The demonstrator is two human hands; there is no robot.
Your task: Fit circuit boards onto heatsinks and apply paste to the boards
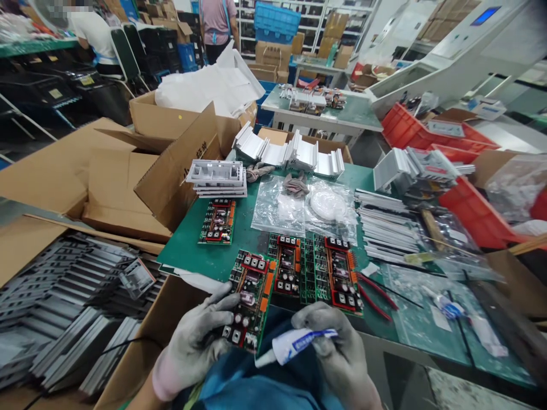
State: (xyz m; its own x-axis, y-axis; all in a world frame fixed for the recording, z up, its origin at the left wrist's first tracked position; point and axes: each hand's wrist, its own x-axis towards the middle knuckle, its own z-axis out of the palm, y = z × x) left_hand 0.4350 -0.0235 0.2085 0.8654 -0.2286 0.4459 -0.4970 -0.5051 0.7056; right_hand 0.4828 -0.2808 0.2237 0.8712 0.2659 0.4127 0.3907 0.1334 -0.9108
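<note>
My left hand (200, 333), in a grey-stained glove, grips a green circuit board (250, 299) by its left edge. The board is tilted, its face with red frames, an orange connector strip and silver parts turned up. In my right hand (337, 344), also gloved, is a white and blue glue tube (293, 345), its pointed nozzle down to the left, close to the board's lower end. Whether the nozzle touches the board I cannot tell. More circuit boards lie on the green table: one behind (217, 221) and others to the right (338, 273).
Red-handled pliers (376, 296) lie right of the boards. Behind are plastic bags (280, 205), grey housings (217, 173) and metal profiles (299, 151). White strips (387, 228) are stacked at right. A cardboard box (141, 347) of grey parts stands at left. Two people are in the background.
</note>
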